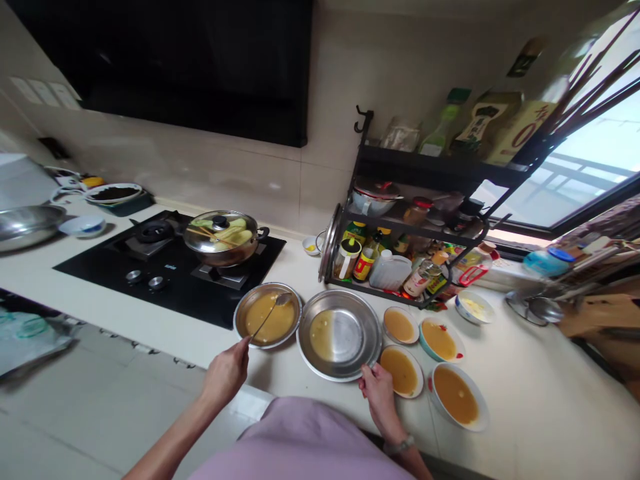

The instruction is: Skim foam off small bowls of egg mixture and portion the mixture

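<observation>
My left hand [227,372] is closed round the handle of a long metal spoon [265,321]. The spoon's bowl lies over a smaller metal bowl [239,301] of yellow-brown liquid. To its right, my right hand [377,390] grips the near right rim of a wide metal basin [357,300]. Only a shallow patch of pale liquid lies at the basin's left side, which suggests a tilt. Several bowls of orange-brown liquid stand right of the basin, among them a white bowl [420,383] beside my right hand and a larger white bowl [483,407].
On the black gas stove [110,267] sits a lidded pan [220,257] with green pieces and chopsticks visible. A black rack [370,150] of bottles and jars stands behind the basin. A small bowl of pale yellow food [475,308] and a ladle [545,310] lie farther right.
</observation>
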The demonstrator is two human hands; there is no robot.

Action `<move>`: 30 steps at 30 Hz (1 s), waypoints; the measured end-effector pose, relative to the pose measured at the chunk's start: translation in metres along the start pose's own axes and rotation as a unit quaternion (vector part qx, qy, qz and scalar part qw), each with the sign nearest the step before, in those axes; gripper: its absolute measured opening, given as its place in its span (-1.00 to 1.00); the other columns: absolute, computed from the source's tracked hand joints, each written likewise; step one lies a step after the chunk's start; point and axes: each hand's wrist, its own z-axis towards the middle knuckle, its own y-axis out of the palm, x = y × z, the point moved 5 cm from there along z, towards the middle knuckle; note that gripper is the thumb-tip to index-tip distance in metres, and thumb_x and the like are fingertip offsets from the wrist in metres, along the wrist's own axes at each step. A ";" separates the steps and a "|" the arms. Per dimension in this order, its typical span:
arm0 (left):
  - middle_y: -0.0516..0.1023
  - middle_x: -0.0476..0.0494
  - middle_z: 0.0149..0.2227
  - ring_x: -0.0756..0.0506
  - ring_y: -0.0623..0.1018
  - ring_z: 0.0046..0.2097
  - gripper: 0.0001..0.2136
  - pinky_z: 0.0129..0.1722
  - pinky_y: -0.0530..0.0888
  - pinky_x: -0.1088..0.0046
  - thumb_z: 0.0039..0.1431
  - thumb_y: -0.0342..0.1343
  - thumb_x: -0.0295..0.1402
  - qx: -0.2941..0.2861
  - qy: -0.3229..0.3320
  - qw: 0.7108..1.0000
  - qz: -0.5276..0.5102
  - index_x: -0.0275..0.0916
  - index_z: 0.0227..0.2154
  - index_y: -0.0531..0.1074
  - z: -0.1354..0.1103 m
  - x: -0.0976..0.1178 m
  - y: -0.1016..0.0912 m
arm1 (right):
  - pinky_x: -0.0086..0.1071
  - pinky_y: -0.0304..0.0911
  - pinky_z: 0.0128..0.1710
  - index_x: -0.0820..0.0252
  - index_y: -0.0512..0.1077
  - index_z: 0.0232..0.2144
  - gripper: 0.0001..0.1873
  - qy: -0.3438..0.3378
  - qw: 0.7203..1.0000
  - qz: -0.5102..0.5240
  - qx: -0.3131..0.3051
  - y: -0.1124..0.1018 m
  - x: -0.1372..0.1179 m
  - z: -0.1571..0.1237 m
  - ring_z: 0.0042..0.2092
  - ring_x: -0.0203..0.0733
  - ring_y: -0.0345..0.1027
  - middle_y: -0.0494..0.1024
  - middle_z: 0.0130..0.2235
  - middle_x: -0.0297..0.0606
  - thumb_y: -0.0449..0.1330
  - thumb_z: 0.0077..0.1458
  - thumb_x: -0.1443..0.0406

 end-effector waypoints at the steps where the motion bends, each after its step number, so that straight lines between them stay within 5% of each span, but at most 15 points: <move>1: 0.60 -0.26 -0.14 -0.16 0.60 -0.23 -0.63 -0.31 0.41 0.41 0.23 -0.22 -0.40 -0.008 0.001 1.000 0.015 -0.23 0.01 0.36 -0.002 0.001 0.002 | -0.48 -0.07 -0.71 0.13 0.20 -0.68 -0.71 0.002 1.000 0.000 0.000 0.000 0.000 0.000 -0.69 -0.38 0.04 0.23 -0.76 -0.45 0.10 -0.16 0.09; 11: 0.53 -0.30 -0.02 -0.19 0.59 -0.21 -0.60 -0.28 0.42 0.35 0.24 -0.24 -0.43 0.004 0.010 1.000 0.026 -0.27 0.08 0.30 -0.009 -0.008 0.007 | -0.49 -0.06 -0.71 0.14 0.20 -0.70 -0.71 0.000 1.000 0.004 0.007 0.001 -0.005 -0.006 -0.70 -0.38 0.05 0.24 -0.76 -0.44 0.08 -0.17 0.09; 16: 0.62 -0.27 -0.29 -0.17 0.60 -0.27 -0.63 -0.25 0.41 0.38 0.18 -0.19 -0.37 0.018 -0.022 0.995 -0.093 -0.33 -0.08 0.43 -0.007 -0.015 -0.001 | -0.49 -0.07 -0.71 0.15 0.22 -0.69 -0.73 -0.006 1.000 0.012 0.003 0.003 -0.007 -0.007 -0.70 -0.39 0.04 0.24 -0.76 -0.44 0.09 -0.18 0.10; 20: 0.55 -0.15 -0.55 -0.12 0.54 -0.48 -0.59 -0.45 0.40 0.44 0.15 -0.18 -0.25 -0.010 -0.083 0.969 -0.231 -0.38 -0.17 0.47 -0.006 -0.019 -0.003 | -0.50 -0.07 -0.71 0.15 0.20 -0.71 -0.73 -0.009 1.000 0.007 0.005 0.003 -0.008 -0.009 -0.70 -0.39 0.04 0.24 -0.76 -0.44 0.09 -0.17 0.12; 23: 0.51 -0.11 -0.61 -0.11 0.51 -0.53 -0.57 -0.51 0.38 0.46 0.15 -0.18 -0.22 -0.019 -0.065 0.961 -0.270 -0.40 -0.15 0.47 -0.008 -0.007 -0.004 | -0.50 -0.07 -0.71 0.14 0.19 -0.71 -0.72 -0.019 1.000 0.008 0.006 0.004 -0.008 -0.012 -0.70 -0.39 0.04 0.24 -0.76 -0.44 0.09 -0.16 0.12; 30: 0.61 -0.25 -0.34 -0.13 0.59 -0.30 -0.65 -0.29 0.41 0.43 0.19 -0.19 -0.42 -0.015 0.106 0.986 -0.131 -0.27 -0.10 0.45 -0.010 0.059 0.002 | -0.49 -0.06 -0.71 0.14 0.21 -0.70 -0.73 -0.032 0.999 0.002 0.008 0.006 -0.008 -0.015 -0.70 -0.38 0.04 0.24 -0.76 -0.44 0.08 -0.15 0.13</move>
